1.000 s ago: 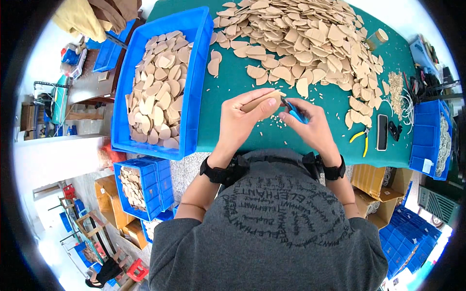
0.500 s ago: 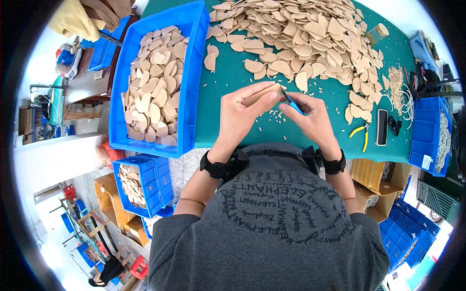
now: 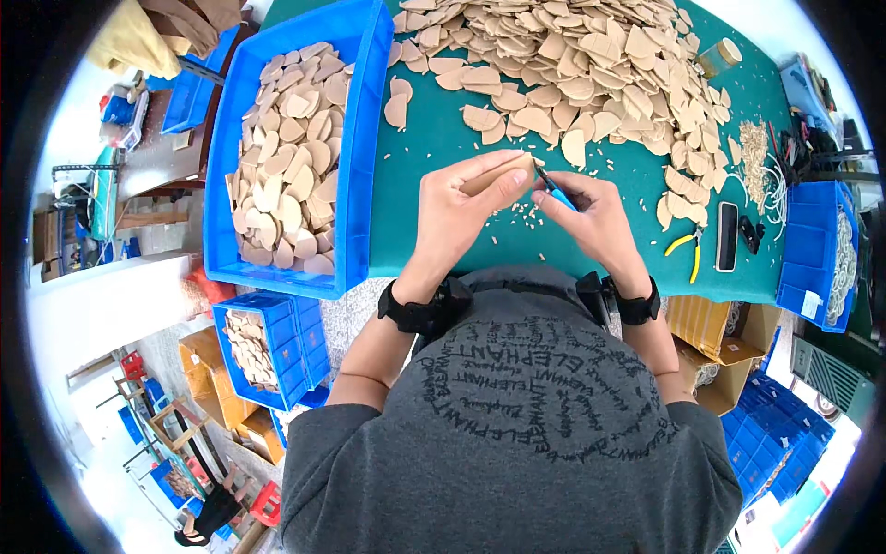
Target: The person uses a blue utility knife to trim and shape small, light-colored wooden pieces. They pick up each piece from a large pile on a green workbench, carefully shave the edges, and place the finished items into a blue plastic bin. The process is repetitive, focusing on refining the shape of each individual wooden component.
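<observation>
My left hand (image 3: 459, 205) is closed round a tan half-round piece (image 3: 499, 174), thumb on its near face. What the piece is made of cannot be told. In my right hand (image 3: 596, 214) is a small pair of blue-handled nippers (image 3: 557, 193), its dark jaws at the right end of the piece. My fingers partly hide the handles. Both hands are just above the green tabletop (image 3: 415, 217), where small tan bits (image 3: 528, 217) are scattered beneath them. Beyond lies a large heap of similar tan pieces (image 3: 591, 69).
A blue bin (image 3: 362, 175) of tan pieces stands at the left. To the right lie yellow-handled pliers (image 3: 695, 251), a phone (image 3: 727, 238) and a pile of small bits (image 3: 755, 166). Near the far right corner is a jar (image 3: 720, 57). Another blue bin (image 3: 300, 346) stands below the table.
The view has shifted slightly. Both hands keep their hold, and the nippers' handles have turned a little in my right hand. A person at the far lower left has moved.
</observation>
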The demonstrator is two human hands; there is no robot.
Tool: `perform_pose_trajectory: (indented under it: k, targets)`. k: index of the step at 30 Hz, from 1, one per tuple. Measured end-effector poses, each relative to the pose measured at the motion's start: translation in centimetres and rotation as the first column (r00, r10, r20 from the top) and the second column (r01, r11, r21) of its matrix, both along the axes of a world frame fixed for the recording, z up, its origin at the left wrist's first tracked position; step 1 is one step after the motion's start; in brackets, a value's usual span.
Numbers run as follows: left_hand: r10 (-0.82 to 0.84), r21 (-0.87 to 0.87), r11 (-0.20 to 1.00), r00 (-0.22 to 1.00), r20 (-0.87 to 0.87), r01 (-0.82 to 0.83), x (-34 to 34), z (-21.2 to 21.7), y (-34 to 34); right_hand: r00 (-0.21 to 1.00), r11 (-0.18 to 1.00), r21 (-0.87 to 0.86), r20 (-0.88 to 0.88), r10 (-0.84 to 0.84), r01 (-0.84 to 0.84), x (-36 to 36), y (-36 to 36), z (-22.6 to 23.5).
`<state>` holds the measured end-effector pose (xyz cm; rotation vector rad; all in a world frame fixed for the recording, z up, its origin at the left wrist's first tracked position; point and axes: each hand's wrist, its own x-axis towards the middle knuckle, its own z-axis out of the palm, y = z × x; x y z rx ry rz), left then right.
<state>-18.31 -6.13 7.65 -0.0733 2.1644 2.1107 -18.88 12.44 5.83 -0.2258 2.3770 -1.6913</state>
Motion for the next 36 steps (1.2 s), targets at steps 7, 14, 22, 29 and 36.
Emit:
perform_pose_trajectory:
  k: [7, 14, 22, 29, 36]
  targets:
    - [-0.030, 0.075, 0.997, 0.999, 0.041, 0.027, -0.6, -1.2, -0.6, 0.997, 0.998, 0.002, 0.045, -0.065, 0.065, 0.1, 0.1, -0.5]
    - [0.016, 0.156, 0.987, 0.987, 0.163, -0.042, -0.7, -2.6, -3.2, 0.976, 0.985, -0.053, 0.151, -0.155, 0.165, -0.2, 1.4, -2.9]
    - [0.623, -0.508, 0.531, 0.719, -0.308, -0.678, -1.3, -4.7, -18.7, 0.956, 0.983, 0.002, 0.234, -0.177, 0.181, -0.3, 2.3, -5.1]
    - [0.038, -0.694, 0.592, 0.874, -0.485, -0.410, -8.7, -9.5, -12.7, 0.969, 0.992, 0.021, 0.213, -0.123, 0.121, -1.7, 2.2, -5.1]
    - [-0.193, -0.889, 0.454, 0.981, -0.022, 0.069, -13.3, -18.0, -1.9, 0.966, 0.986, 0.056, 0.198, -0.166, 0.158, -2.3, 2.4, -4.2]
